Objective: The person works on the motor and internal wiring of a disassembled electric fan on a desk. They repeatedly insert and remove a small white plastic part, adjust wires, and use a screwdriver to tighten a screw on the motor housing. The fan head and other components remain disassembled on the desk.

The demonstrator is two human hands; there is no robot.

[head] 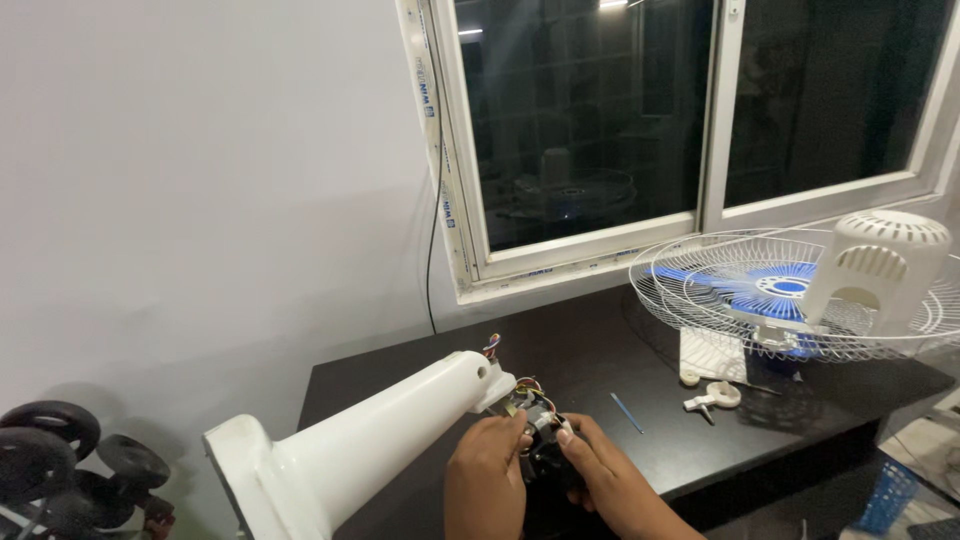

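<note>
Dark desk (600,350) under window. Both hands' fingers (512,432) pinch the small black motor part (548,462) at the white fan neck (400,420) tip. Light, rigid; wires (530,388) fragile, so grip the body, not the leads.

Narrow white sticker strips with blue print (428,95) run down the window frame (455,200)
</note>
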